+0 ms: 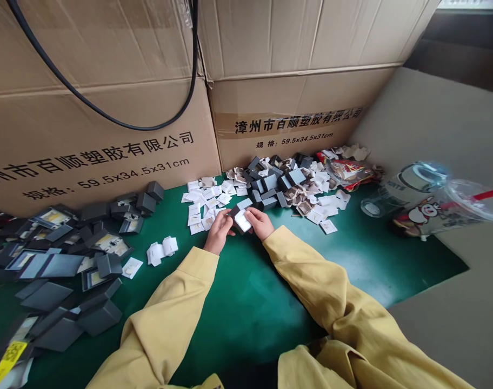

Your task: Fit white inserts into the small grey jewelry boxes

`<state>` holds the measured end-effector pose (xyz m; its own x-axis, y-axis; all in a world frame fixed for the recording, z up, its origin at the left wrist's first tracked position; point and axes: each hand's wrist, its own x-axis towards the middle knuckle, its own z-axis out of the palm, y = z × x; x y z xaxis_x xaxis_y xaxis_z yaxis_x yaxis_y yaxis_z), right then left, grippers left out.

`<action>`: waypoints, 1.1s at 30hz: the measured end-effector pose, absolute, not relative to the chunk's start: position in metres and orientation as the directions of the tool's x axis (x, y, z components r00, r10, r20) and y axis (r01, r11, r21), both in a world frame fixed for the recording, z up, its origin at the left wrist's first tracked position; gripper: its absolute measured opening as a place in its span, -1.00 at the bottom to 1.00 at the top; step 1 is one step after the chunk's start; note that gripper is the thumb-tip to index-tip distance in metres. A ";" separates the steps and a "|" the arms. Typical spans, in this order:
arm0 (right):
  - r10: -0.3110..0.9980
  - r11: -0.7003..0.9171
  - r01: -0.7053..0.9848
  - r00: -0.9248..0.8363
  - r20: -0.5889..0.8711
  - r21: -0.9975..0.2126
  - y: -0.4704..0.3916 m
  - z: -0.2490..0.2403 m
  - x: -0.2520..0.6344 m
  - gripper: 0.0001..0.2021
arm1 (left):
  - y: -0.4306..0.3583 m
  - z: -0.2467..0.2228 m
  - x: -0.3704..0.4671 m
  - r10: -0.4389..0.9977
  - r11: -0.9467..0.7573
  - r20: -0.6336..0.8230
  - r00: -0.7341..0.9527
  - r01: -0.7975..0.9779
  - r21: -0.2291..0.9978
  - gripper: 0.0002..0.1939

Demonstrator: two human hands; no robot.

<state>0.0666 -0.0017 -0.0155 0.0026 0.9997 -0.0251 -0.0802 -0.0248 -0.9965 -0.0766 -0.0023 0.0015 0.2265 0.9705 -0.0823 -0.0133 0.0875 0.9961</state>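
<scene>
Near the middle of the table, both hands are at a small dark grey box (pixel 237 208). A white card piece (pixel 242 222) shows at its near face. My left hand (pixel 219 232) is closed with its fingertips along the box's left side. My right hand (pixel 261 222) pinches from the right, its thumb pressed on the white card; its other fingers are partly hidden. Just beyond the hands lie several loose white card pieces (pixel 208 202) and a heap of small dark boxes (pixel 266 185).
Many dark boxes (pixel 96 316), some opened, cover the left of the green table (pixel 230 308). Folded white cards (pixel 162 250) lie beside them. Large cartons (pixel 295 97) wall the back, a black cable (pixel 120 123) hanging before them. Plastic cups (pixel 437 210) and a red wrapper (pixel 347 167) are right.
</scene>
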 end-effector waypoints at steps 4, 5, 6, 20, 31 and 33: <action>0.998 -0.058 -0.098 -0.005 -0.057 -0.994 -0.004 -0.015 0.064 -0.63 | -0.003 0.001 -0.076 0.961 0.035 -0.039 0.273 0.021 0.999 -0.45; 0.998 -0.061 -0.092 -0.005 -0.061 -0.994 -0.004 -0.014 0.063 -0.62 | -0.004 0.001 -0.076 0.957 0.021 -0.027 0.287 0.023 1.000 -0.43; 0.998 -0.066 -0.088 0.001 -0.067 -0.994 -0.004 -0.014 0.063 -0.62 | -0.004 0.001 -0.076 0.954 0.009 -0.014 0.298 0.017 1.000 -0.42; 0.986 -0.159 -0.173 0.017 -0.164 -0.972 -0.003 -0.009 0.065 -0.67 | 0.001 -0.007 -0.080 0.922 0.127 -0.079 0.379 -0.105 0.986 -0.29; 0.999 -0.028 -0.054 -0.039 -0.026 -0.998 -0.009 -0.002 0.078 -0.84 | -0.007 -0.007 -0.084 0.801 -0.524 0.398 0.447 0.204 0.827 -0.65; 0.992 -0.091 -0.073 -0.090 -0.084 -0.993 -0.011 -0.003 0.081 -0.86 | -0.008 -0.007 -0.085 0.740 -0.619 0.459 0.491 0.232 0.750 -0.66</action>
<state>0.0809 -0.0110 -0.0025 -0.0900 0.9924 -0.0842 -0.0732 -0.0909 -0.9932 -0.0847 -0.0079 -0.0069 0.4911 0.7401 0.4595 0.2316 -0.6194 0.7502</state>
